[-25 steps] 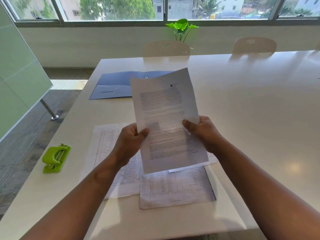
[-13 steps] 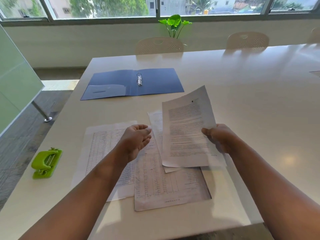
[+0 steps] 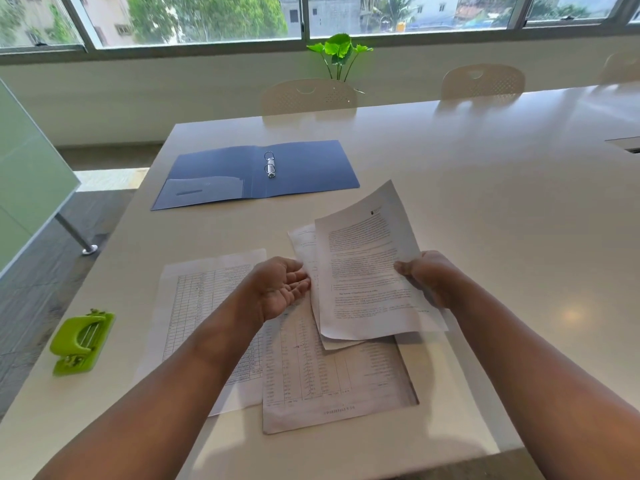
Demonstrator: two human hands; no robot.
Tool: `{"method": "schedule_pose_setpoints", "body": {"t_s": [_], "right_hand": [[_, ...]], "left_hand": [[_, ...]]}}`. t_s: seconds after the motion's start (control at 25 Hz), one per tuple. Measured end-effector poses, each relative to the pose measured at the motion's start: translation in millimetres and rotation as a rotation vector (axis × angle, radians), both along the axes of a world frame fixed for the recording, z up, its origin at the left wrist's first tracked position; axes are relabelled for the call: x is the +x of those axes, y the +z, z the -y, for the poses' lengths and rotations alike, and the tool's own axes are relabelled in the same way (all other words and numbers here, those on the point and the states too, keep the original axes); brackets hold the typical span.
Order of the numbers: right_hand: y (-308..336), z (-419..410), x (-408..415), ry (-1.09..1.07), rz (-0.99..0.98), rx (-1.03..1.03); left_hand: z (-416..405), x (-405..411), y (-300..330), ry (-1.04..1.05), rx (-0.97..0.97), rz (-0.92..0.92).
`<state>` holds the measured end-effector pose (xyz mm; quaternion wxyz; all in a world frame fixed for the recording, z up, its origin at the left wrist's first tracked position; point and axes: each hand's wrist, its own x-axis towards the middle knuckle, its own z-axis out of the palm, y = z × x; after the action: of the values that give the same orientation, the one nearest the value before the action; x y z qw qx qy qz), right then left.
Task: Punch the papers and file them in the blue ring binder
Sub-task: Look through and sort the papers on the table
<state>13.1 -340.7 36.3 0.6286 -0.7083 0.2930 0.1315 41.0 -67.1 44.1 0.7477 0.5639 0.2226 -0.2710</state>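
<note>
White printed paper sheet (image 3: pixel 367 271) is pinched at its edge by right hand (image 3: pixel 427 277); left hand (image 3: pixel 280 285) is held open, palm up, empty.

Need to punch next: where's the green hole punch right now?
In the head view the green hole punch sits near the table's left edge, left of the spread papers, untouched by either hand.

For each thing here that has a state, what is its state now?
Blue ring binder: open flat, rings shut, no paper filed.
Green hole punch: on table, untouched.
Text sheet: gripped by right hand.
Left hand: open, palm up.
Table sheets: flat, overlapping.
</note>
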Motion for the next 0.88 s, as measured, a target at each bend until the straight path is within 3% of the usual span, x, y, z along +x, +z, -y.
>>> {"method": "schedule_pose_setpoints", "body": {"t_s": [0.32,0.48,0.76,0.88], "right_hand": [[-3,9,-5,0.009,0.028,0.084],[-6,13,-8,-0.024,0.065,0.145],[-8,13,-7,-0.179,0.133,0.258],[-8,9,-4,-0.231,0.109,0.241]], "left_hand": [[17,-8,-1,-0.09,0.292,0.126],[11,-7,2,-0.015,0.429,0.257],[-19,-19,9,0.26,0.492,0.502],[-28,-27,5,0.205,0.657,0.664]]}}
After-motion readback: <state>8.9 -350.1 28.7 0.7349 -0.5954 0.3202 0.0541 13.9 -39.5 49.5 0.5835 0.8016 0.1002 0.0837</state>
